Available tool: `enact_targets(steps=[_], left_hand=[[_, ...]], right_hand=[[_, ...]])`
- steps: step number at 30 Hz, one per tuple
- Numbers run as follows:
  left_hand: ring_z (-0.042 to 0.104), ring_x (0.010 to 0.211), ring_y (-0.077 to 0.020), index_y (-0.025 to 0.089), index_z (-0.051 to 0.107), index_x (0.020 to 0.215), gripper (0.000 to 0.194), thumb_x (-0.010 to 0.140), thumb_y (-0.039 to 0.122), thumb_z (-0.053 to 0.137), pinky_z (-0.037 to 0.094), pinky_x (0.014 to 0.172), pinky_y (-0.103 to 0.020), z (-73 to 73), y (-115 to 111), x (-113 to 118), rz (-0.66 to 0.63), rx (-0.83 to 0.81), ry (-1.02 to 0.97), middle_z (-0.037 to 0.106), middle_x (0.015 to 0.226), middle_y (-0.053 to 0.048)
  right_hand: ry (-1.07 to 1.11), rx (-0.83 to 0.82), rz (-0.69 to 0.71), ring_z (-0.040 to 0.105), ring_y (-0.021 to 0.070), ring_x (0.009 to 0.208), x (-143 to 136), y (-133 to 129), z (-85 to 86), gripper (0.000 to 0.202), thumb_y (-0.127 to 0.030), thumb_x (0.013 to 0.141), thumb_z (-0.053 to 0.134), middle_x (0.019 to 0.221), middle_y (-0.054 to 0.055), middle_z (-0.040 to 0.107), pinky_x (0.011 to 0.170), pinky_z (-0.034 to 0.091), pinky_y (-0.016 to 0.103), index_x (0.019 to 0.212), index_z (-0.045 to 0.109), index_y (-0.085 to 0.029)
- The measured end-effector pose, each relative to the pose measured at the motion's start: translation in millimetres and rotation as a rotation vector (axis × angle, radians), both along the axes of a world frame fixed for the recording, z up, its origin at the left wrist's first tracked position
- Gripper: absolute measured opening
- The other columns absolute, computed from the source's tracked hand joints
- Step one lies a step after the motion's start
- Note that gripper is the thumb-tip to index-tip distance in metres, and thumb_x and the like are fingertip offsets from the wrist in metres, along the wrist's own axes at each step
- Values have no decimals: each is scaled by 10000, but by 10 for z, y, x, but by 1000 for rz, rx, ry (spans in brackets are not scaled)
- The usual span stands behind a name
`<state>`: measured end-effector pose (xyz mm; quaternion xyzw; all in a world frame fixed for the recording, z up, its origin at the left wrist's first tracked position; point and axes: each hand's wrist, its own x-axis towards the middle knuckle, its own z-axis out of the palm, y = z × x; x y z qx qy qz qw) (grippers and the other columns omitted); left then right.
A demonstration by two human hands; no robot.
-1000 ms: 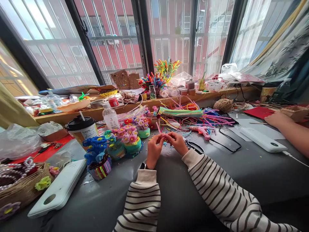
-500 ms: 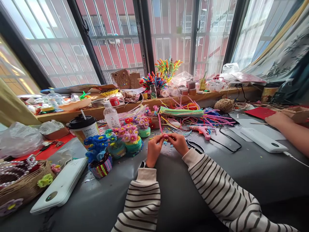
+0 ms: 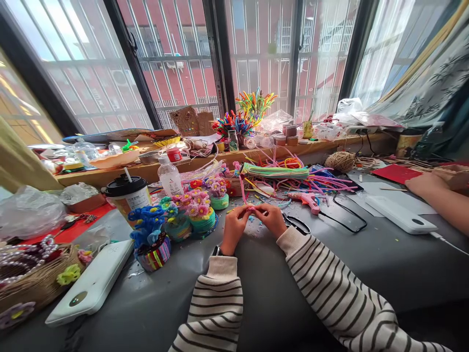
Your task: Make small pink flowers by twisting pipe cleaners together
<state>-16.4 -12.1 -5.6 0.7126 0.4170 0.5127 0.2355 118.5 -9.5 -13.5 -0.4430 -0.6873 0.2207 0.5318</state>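
Observation:
Both hands meet at the middle of the table, fingertips pinched together over a small pink piece of pipe cleaner [image 3: 251, 208]. My left hand [image 3: 235, 226] holds it from the left, and my right hand [image 3: 271, 221] from the right. A pink strand rises behind the left fingertips; whether it joins the held piece I cannot tell. Beside my right wrist lie black-handled scissors [image 3: 299, 224]. Left of my hands stand small pots with pink fuzzy flowers [image 3: 194, 203] and one with blue fuzzy stems [image 3: 148, 222]. Small scraps lie scattered under the fingers.
Behind my hands lies a heap of pipe cleaners [image 3: 278, 170]. A pink glue gun [image 3: 309, 201] with a black cord is right of them. White power banks [image 3: 401, 213] and a lidded cup [image 3: 128, 195] stand around. Another person's hand [image 3: 427, 183] is at the right.
My fingertips have shifted very slightly around the pink piece, and both hands stay in the same place. The other person's hand has moved a little.

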Motion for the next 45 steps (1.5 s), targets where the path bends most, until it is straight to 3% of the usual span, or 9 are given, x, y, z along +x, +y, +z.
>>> enact_targets(steps=[3,7,11,16,24,34,39,45], left_hand=[[587,802,-173,156,616,840,264,682,350,532,465,742,-299,18,16,-16,-14,-115,-151,638,879,-74],[594,757,-167,146,599,835,293,642,364,569,478,715,-305,53,-9,-6,-156,-302,-321,644,849,-60],[598,698,-149,146,582,826,286,611,332,606,476,708,-309,89,-68,24,-282,-432,-357,645,773,-44],[590,737,-149,149,572,830,309,568,294,648,466,698,-286,102,-92,35,-323,-415,-308,639,788,-48],[579,682,-133,138,573,691,212,559,285,650,459,692,-275,77,-72,50,-319,-351,-269,630,715,-27],[581,785,-158,146,580,784,255,586,296,637,455,767,-312,80,-110,73,-440,-384,-224,626,803,-45],[591,786,-167,169,616,831,281,655,381,559,469,753,-309,103,-144,84,-462,-412,-188,641,848,-53],[603,653,-153,174,657,733,433,731,502,375,495,593,-257,102,-125,107,-364,-372,-198,647,654,-51]], right_hand=[[146,-162,106,562,147,661,2,5,47,304,-417,677,524,757,52,648,607,429,257,801,654,-172],[436,-466,229,552,128,679,4,15,78,400,-501,685,471,780,56,630,540,417,213,804,646,-162],[557,-590,335,538,95,654,8,21,47,336,-454,637,565,759,33,619,534,396,183,814,645,-180],[659,-601,406,546,98,684,24,26,23,250,-387,606,615,769,10,623,603,410,209,773,646,-203],[754,-630,387,511,69,585,2,27,48,198,-362,585,639,605,-23,555,541,379,184,637,601,-175],[760,-606,396,480,61,505,0,16,59,257,-369,535,669,564,-30,550,484,341,190,645,585,-152],[757,-629,388,459,55,469,-3,2,84,279,-384,518,671,547,-30,546,456,324,192,635,585,-146],[796,-543,346,418,48,455,0,7,86,264,-385,523,659,523,-45,499,454,313,198,587,555,-152]])
